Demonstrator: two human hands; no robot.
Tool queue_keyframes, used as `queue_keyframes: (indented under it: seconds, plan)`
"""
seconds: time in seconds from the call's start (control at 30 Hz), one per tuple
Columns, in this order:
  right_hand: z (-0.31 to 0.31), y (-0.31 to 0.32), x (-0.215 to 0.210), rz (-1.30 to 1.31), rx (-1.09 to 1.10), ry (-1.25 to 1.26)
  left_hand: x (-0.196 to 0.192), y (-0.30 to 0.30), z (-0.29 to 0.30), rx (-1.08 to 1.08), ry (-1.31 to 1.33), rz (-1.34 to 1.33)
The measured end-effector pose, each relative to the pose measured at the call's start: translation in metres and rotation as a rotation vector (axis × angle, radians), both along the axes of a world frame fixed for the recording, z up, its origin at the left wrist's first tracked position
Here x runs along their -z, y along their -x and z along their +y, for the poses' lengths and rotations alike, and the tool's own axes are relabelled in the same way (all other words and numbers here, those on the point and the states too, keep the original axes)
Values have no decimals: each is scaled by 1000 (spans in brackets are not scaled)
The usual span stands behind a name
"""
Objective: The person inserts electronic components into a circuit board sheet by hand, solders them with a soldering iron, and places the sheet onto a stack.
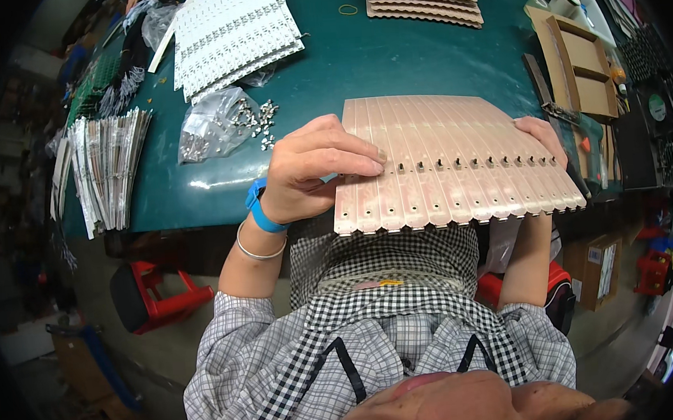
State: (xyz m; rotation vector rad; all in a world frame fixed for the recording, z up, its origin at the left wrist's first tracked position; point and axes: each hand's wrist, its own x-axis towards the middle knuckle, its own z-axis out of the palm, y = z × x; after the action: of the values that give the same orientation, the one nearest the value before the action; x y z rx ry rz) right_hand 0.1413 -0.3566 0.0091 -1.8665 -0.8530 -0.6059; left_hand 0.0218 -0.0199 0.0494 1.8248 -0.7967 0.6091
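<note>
A pinkish-copper panel of narrow parallel strips (pixel 445 194), its near edge scalloped, is held tilted at the table's front edge. Across it runs a row of small dark metal pieces, one per strip, with round holes nearer the edge. My left hand (pixel 310 163) closes on the panel's left side, its fingertips pressed on the face at the left end of the row. They cover that spot, so any small piece beneath is hidden. Gripping the right edge is my right hand (pixel 544 139), its fingers partly hidden by the panel.
On the green table (pixel 326 62), an open plastic bag (pixel 217 125) lies beside loose small metal pieces (pixel 266 121). Far left are white printed sheets (pixel 235 37); a bundle of thin strips (pixel 107 171) stands left. Similar panels (pixel 422 1) are stacked far off. A cardboard box (pixel 576 68) sits right.
</note>
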Motion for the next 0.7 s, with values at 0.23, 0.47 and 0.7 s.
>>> queue_keyframes:
  seconds: [0.23,0.47,0.7]
  plan:
    - [1,3,-1,-6,2,2,-2,0,-1,34,13,31]
    - [2,3,-1,-16,10,16,-1,1,2,27,-10,59]
    - [-3,-4,3,-35,11,-15,-4,-2,1,32,13,-39]
